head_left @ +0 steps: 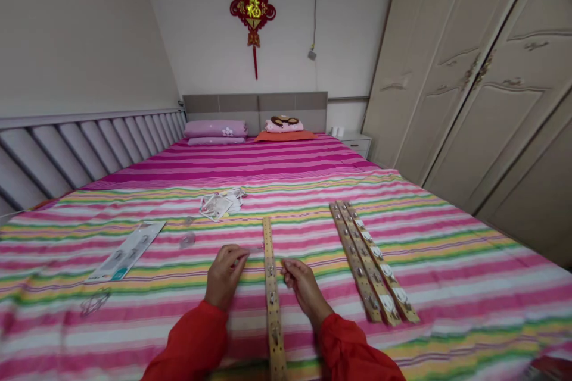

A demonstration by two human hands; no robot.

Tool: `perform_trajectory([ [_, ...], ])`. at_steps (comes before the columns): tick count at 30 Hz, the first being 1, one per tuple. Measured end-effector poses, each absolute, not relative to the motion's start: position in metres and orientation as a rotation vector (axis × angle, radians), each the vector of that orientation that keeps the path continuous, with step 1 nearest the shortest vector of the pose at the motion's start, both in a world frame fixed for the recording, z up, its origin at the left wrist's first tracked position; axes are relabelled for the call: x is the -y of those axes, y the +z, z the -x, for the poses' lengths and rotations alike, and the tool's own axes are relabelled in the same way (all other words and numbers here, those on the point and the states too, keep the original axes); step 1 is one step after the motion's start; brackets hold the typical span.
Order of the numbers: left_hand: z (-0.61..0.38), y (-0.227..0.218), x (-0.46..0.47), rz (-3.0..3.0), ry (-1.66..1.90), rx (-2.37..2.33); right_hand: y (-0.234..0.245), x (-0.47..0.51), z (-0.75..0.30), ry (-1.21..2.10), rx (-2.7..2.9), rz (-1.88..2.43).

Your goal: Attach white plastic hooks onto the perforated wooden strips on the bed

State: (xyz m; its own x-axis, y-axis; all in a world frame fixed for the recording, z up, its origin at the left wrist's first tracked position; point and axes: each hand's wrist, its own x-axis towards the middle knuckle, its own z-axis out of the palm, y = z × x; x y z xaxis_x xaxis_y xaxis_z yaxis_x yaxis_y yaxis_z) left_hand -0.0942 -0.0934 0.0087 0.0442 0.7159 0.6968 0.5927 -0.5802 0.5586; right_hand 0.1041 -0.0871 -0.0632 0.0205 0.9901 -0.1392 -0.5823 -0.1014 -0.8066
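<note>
A long wooden strip (270, 274) with metal hooks lies lengthwise on the striped bedspread between my hands. My left hand (224, 277) rests left of it, fingers curled in a pinch round a small clear or metal piece that I cannot make out. My right hand (300, 283) sits just right of the strip, fingers curled together at its edge, apparently touching it; what it holds, if anything, is hidden. Both arms wear red sleeves.
Three more hooked wooden strips (373, 262) lie side by side to the right. A long white package (127, 252), loose clear hooks (186, 240) and opened wrappers (221, 202) lie to the left. Pillows (215, 129) sit at the headboard; a wardrobe (482, 89) stands on the right.
</note>
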Motion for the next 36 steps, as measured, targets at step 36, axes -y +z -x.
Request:
perform_trajectory([
  [36, 0.053, 0.003, 0.066, -1.155, 1.200, -1.215, -0.015, 0.063, -0.098, 1.567, 0.762, 0.882],
])
